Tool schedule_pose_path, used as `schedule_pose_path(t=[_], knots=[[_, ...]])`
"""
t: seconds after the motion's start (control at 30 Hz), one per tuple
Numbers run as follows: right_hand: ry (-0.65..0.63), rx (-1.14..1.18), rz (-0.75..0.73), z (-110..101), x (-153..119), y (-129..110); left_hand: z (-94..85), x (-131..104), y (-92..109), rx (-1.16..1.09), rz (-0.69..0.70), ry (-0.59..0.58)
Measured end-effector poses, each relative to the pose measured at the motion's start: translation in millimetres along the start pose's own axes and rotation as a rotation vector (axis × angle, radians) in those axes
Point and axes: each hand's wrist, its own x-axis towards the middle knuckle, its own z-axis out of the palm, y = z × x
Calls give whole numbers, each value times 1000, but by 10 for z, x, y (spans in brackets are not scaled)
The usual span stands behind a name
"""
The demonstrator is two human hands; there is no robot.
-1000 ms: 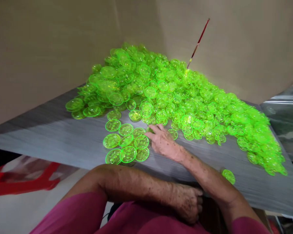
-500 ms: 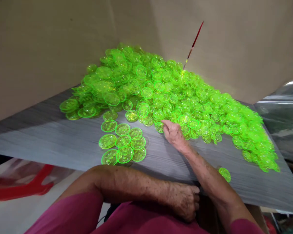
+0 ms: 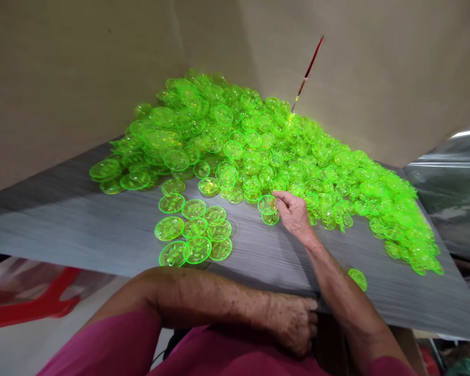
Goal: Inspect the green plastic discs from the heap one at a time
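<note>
My right hand point(image 3: 293, 213) pinches a translucent green plastic disc point(image 3: 267, 204), coin-like with raised marks, at the front of a large heap point(image 3: 254, 141) of such discs. Another disc point(image 3: 270, 218) lies just beneath the held one. Close to my body, at the table's front edge, my left hand point(image 3: 293, 322) is curled closed with its back up; anything inside it is hidden. Left of my right hand, several discs point(image 3: 195, 227) lie flat in a loose cluster, some overlapping. A single disc point(image 3: 357, 280) lies by my right forearm.
Tan boards point(image 3: 337, 78) stand behind and to the left of the heap. A thin red stick point(image 3: 313, 61) leans out of the heap against the board. The grey tabletop point(image 3: 258, 261) ends just before my body. Something red point(image 3: 35, 308) is below at left.
My right hand has moved slightly right and now holds a disc raised at the heap's front edge. My left hand stays where it was. The view has shifted slightly.
</note>
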Motion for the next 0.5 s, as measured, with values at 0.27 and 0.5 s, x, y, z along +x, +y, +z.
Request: schedule_pose_path(t=[0.27,0.5], knots=[[-110,-676,-127,-468,-342,-54,-8,-12,-31,-7,20,3],[-356,-653,-475,-29,-432,-293,65,-6,-31,53,58,47]])
